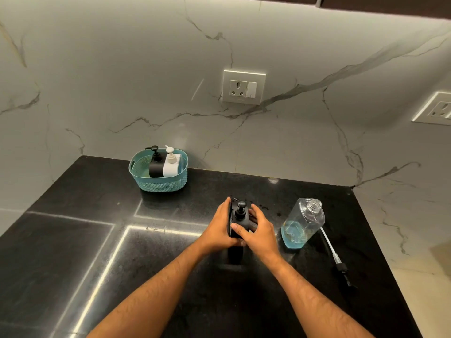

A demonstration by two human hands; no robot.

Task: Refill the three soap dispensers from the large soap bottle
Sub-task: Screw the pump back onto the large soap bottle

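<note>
A black soap dispenser (pixel 240 212) with its pump head on stands on the black counter in front of me. My left hand (pixel 219 228) grips its left side and my right hand (pixel 258 230) wraps its right side and front. To the right stands the large clear soap bottle (pixel 302 223), uncapped, with blue soap low inside. Its pump with a long white tube (pixel 335 256) lies on the counter beside it. At the back, a black dispenser (pixel 156 164) and a white dispenser (pixel 172 163) sit in a teal basket (pixel 158 185).
The black counter (pixel 122 240) ends at a marble wall behind and at an edge on the right, just past the pump. A wall socket (pixel 244 87) is above the counter, and a second socket (pixel 436 108) is at the far right.
</note>
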